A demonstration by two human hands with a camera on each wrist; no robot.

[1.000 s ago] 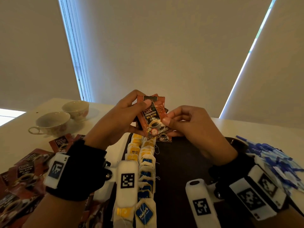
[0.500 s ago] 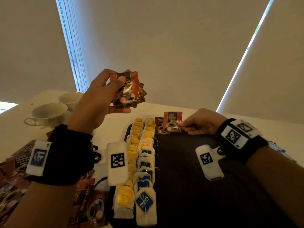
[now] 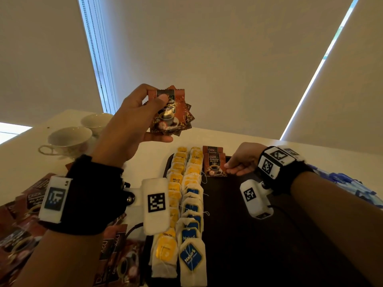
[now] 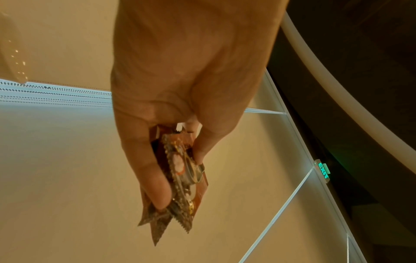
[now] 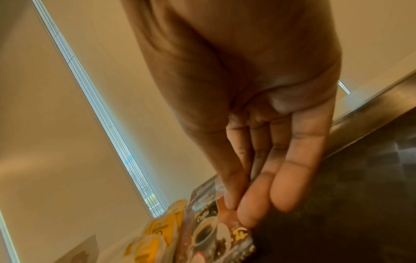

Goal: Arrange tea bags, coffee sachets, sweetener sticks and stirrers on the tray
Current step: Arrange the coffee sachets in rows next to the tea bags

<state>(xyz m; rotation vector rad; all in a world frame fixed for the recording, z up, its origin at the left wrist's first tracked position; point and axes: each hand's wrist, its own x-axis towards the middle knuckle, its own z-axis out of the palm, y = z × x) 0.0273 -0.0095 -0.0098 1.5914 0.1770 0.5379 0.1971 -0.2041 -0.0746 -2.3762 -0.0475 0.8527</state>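
Observation:
My left hand (image 3: 143, 114) is raised above the table and grips a fanned bunch of red-brown coffee sachets (image 3: 173, 112), also seen edge-on as the coffee sachets (image 4: 180, 179) between thumb and fingers. On the dark tray (image 3: 248, 235) two rows of tea bags (image 3: 186, 204), yellow-tagged and blue-tagged, run along the left side. At the tray's far end my right hand (image 3: 238, 164) pinches the corner of a coffee sachet (image 3: 214, 164) that lies on the tray, overlapping another sachet (image 3: 212, 149) behind it. In the right wrist view thumb and fingertips (image 5: 245, 208) press that sachet (image 5: 209, 229).
Two white teacups (image 3: 70, 139) stand at the back left of the table. Loose coffee sachets (image 3: 24, 204) lie left of the tray. A pile of blue sweetener sticks (image 3: 352, 187) lies right of the tray.
My left hand has lifted the bunch of sachets up and to the left. My right hand has gone down with one sachet and laid it at the tray's far end.

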